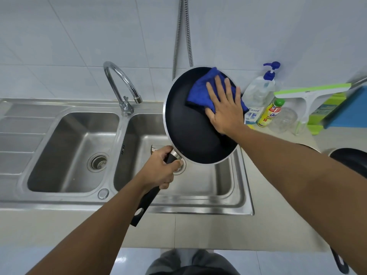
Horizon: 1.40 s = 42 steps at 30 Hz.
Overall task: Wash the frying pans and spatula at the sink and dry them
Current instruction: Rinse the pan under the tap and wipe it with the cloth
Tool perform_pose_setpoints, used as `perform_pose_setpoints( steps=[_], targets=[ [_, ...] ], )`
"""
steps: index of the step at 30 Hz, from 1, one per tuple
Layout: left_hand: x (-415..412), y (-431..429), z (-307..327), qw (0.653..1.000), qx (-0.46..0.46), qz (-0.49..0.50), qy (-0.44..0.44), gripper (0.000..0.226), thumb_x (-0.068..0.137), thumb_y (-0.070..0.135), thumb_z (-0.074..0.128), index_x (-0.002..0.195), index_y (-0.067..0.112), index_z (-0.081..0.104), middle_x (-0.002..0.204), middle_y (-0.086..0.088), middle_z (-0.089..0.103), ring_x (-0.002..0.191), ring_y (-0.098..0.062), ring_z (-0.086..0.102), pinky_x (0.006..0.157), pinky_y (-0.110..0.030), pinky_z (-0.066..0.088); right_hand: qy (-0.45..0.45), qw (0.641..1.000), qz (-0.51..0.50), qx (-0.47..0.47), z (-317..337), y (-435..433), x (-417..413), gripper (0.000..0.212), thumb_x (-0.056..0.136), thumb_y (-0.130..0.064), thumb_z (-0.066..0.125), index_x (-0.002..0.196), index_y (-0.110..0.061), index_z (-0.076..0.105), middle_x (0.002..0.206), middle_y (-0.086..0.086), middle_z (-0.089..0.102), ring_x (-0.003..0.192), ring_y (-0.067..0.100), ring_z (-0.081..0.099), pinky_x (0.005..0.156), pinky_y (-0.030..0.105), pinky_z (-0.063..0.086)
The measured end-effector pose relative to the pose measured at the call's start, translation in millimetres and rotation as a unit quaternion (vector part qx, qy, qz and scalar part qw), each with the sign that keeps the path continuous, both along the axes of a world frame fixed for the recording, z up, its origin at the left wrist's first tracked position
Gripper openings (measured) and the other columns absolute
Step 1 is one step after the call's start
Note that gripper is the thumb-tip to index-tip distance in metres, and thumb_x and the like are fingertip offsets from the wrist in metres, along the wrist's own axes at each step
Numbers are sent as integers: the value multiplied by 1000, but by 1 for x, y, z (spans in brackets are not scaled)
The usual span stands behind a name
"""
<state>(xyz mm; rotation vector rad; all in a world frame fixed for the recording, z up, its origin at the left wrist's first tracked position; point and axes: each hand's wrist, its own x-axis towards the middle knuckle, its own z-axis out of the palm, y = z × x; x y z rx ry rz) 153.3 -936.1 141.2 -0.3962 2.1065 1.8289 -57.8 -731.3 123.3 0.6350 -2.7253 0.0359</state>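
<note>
**Pan held over the right basin, cloth pressed inside**

While the frying pan [190,124] is tilted up above the right basin of the sink [59,151], its weight sits well beyond the handle, so it will want to droop and twist. The left hand [160,169] has its grip wrapped tight around the black handle close to the pan body, just left of and below the pan, which I judge the best place to counter that pull. The pan is stiff, with a smooth dark lining that is likely slick if wet. Inside the pan's upper right, the right hand [224,108] lies flat, fingers spread, pressing a soft blue cloth [200,92] against the lining; its grip is open, pinning rather than clasping. Right of the pan, a second pan [349,159] on the bench [278,195] is cut off by the frame edge and partly hidden by the forearm. No spatula can be made out, nor whether the pan is wet or dry.
</note>
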Motion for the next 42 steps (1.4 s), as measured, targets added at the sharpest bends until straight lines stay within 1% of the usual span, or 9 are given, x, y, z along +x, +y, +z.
perform_pose_setpoints(
  steps=[8,12,17,22,26,34,37,40,42],
  targets=[
    [3,9,-10,1000,-3,0,0,10,99,8,59,107,15,61,81,-16,50,44,-21,36,39,-23,33,-82,967,-211,-119,-59,26,63,75,98,-38,49,162,-20,14,170,10,5,151,44,15,113,56,34],
    [4,11,-14,1000,1,1,-3,7,99,9,59,105,13,60,81,-15,49,45,-20,35,40,-24,32,-104,954,-185,-211,-72,23,82,73,90,-28,53,156,-6,30,167,21,10,148,49,18,120,57,21],
    [-3,8,-15,1000,7,15,1,5,101,10,59,106,8,58,77,-13,47,45,-19,35,39,-23,30,-294,885,-187,-310,-72,-3,117,95,87,-44,66,161,-11,15,168,6,-16,153,40,-2,124,50,11],
    [-8,-2,-19,999,-21,35,10,8,101,8,58,107,12,58,66,-12,47,43,-19,40,38,-24,32,-398,843,-188,-310,-47,-31,133,70,94,-25,60,156,-11,30,167,10,15,143,37,37,110,35,36],
    [-15,-8,-28,996,-28,81,9,8,100,6,58,105,11,56,59,-6,47,39,-18,39,38,-23,33,-396,872,-70,-278,-45,-29,150,62,87,-8,63,147,-11,49,140,16,58,126,32,57,100,23,41],
    [-7,0,-42,993,35,113,-17,7,105,6,53,100,11,51,75,-10,50,39,-12,39,34,-22,30,-250,913,-73,-315,-49,60,157,50,79,2,66,126,-15,68,135,9,65,125,29,59,107,32,43],
    [-1,15,-43,990,67,123,-21,5,105,9,55,104,6,51,77,-10,52,41,-14,40,34,-22,31,-252,928,-192,-194,-55,106,160,55,88,-17,62,143,-24,54,156,8,43,141,35,40,112,48,37],
    [5,35,-41,989,84,124,-19,6,105,10,55,103,6,51,79,-11,54,43,-16,40,36,-22,31,-300,926,-200,111,-80,139,176,77,95,-60,33,160,-21,21,168,15,9,151,49,3,120,60,-4],
    [9,53,-41,989,87,121,-14,6,104,9,53,99,7,52,80,-11,53,44,-17,39,37,-23,31,-329,927,-149,96,-106,157,195,86,96,-65,15,160,-9,2,167,12,-13,154,39,-10,121,53,-10]
  ],
)
